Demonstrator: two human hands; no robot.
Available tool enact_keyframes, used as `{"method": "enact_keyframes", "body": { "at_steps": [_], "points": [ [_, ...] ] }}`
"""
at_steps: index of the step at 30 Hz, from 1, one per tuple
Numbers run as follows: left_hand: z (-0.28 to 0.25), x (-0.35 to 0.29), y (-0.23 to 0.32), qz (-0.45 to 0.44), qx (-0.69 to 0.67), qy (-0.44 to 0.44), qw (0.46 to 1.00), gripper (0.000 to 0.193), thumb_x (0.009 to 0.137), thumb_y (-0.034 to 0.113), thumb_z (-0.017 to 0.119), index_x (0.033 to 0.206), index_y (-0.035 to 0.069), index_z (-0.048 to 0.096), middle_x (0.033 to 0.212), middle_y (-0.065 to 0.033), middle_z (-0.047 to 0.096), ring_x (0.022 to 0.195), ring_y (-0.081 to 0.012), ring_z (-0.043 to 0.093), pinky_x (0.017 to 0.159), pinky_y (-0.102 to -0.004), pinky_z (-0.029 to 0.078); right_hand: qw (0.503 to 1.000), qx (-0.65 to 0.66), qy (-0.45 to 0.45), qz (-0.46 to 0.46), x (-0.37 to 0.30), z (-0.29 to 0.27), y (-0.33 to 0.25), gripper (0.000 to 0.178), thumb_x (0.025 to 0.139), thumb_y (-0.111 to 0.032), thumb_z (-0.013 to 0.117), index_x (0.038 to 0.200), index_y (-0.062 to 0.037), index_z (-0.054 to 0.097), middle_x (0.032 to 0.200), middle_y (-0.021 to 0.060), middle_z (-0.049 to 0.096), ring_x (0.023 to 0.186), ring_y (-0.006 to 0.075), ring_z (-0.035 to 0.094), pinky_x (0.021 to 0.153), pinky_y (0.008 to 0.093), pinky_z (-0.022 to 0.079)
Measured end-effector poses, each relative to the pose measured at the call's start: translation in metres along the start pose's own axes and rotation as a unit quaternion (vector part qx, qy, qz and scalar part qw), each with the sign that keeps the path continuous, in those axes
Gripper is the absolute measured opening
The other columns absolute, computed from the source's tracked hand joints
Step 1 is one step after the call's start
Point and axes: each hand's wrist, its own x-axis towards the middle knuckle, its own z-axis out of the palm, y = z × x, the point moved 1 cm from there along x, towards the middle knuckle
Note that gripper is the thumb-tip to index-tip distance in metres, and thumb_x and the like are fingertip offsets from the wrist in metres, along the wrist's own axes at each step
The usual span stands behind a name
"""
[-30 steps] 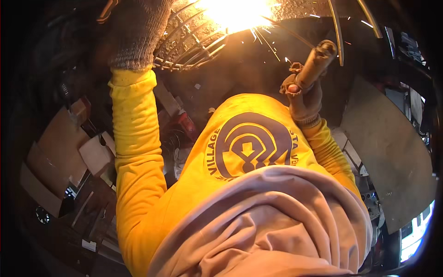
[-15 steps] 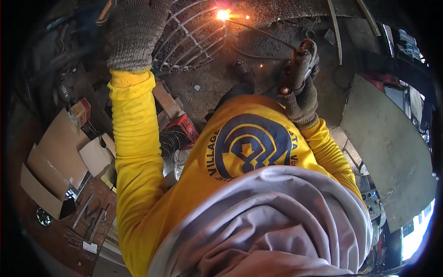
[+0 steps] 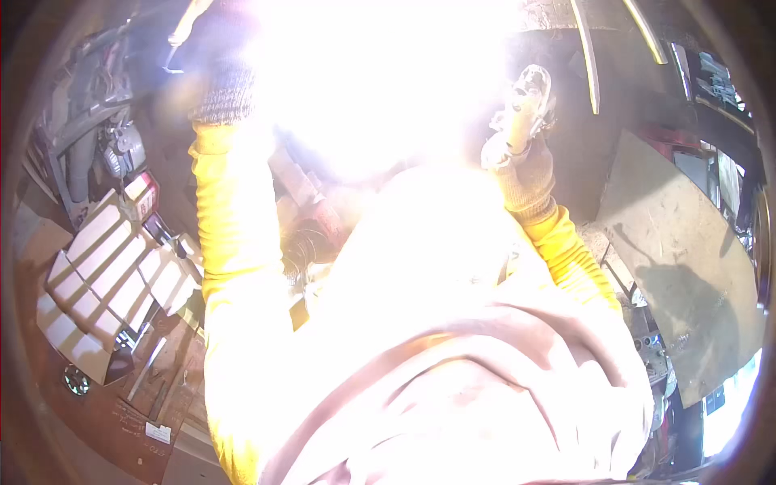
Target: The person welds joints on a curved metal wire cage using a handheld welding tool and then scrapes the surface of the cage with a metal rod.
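A white welding glare (image 3: 388, 73) fills the upper middle and hides the curved metal bars and the electrode's tip. Right of it, my gloved right hand (image 3: 529, 182) is closed around a welding electrode holder (image 3: 524, 113). My left hand (image 3: 225, 93), in a grey knit glove, reaches up at the glare's left edge; its fingers are lost in the brightness. Close beside that glove is a pale, narrow piece (image 3: 190, 23) whose kind I cannot make out. Both yellow sleeves and the shirt front are partly washed out.
Striped shadows cross the opened cardboard box (image 3: 105, 242) at left. A large flat panel (image 3: 679, 275) stands at right with a dark shadow on it. Two narrow strips (image 3: 588, 56) hang at the upper right. Machinery (image 3: 123, 149) is at the far left.
The small orange spark has become a blinding white glare covering the metal bars. Shadows now fall on the box and panel. Both arms are in nearly the same place.
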Motion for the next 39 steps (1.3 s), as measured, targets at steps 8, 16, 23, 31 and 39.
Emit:
{"method": "enact_keyframes", "body": {
  "at_steps": [8, 16, 23, 31, 39],
  "points": [
    [0.001, -0.001, 0.000, 0.036, -0.005, 0.029, 0.999, 0.024, 0.095, 0.024, 0.062, 0.099, 0.001, 0.063, 0.088, -0.0232, 0.062, 0.077, -0.0422, 0.061, 0.071, -0.0469, 0.050, 1.000, 0.018, -0.017, -0.013, 0.007, 0.003, 0.008, 0.045, 0.096, -0.019, 0.059, 0.133, 0.0028, 0.047, 0.103, 0.0109, 0.060, 0.089, 0.0184, 0.061, 0.080, 0.0339, 0.049],
    [0.005, 0.004, 0.002, 0.050, -0.023, 0.040, 0.998, 0.023, 0.095, 0.022, 0.062, 0.103, 0.001, 0.064, 0.088, -0.0227, 0.062, 0.077, -0.0415, 0.062, 0.072, -0.0471, 0.051, 0.985, -0.123, 0.032, -0.118, 0.003, -0.002, 0.012, 0.038, 0.090, -0.014, 0.066, 0.124, -0.0007, 0.055, 0.089, 0.0071, 0.063, 0.075, 0.0189, 0.061, 0.070, 0.0317, 0.050],
    [0.002, 0.000, -0.002, 0.042, -0.018, 0.046, 0.998, 0.023, 0.095, 0.021, 0.062, 0.106, 0.001, 0.065, 0.088, -0.0222, 0.062, 0.078, -0.0409, 0.062, 0.072, -0.0473, 0.052, 0.979, 0.185, 0.029, -0.086, -0.004, -0.012, 0.027, 0.050, 0.095, -0.018, 0.063, 0.138, 0.0003, 0.048, 0.106, 0.0087, 0.061, 0.084, 0.0166, 0.058, 0.073, 0.0305, 0.051],
    [0.004, -0.001, -0.010, 0.081, -0.020, 0.078, 0.993, 0.024, 0.095, 0.019, 0.062, 0.110, 0.001, 0.066, 0.088, -0.0217, 0.063, 0.078, -0.0402, 0.063, 0.073, -0.0475, 0.052, 0.974, 0.023, 0.110, -0.198, 0.001, -0.013, 0.004, 0.054, 0.098, -0.032, 0.061, 0.134, 0.0068, 0.051, 0.104, 0.0088, 0.063, 0.083, 0.0145, 0.059, 0.072, 0.0296, 0.049],
    [0.000, 0.000, 0.002, -0.082, 0.169, -0.178, 0.966, 0.027, 0.096, 0.021, 0.063, 0.115, 0.002, 0.066, 0.102, -0.0229, 0.066, 0.094, -0.0358, 0.066, 0.081, -0.0404, 0.052, 0.978, 0.109, 0.122, -0.131, -0.003, -0.015, 0.003, 0.053, 0.095, -0.030, 0.067, 0.130, 0.0069, 0.052, 0.101, 0.0098, 0.068, 0.081, 0.0140, 0.066, 0.072, 0.0265, 0.052]
  ]
}}
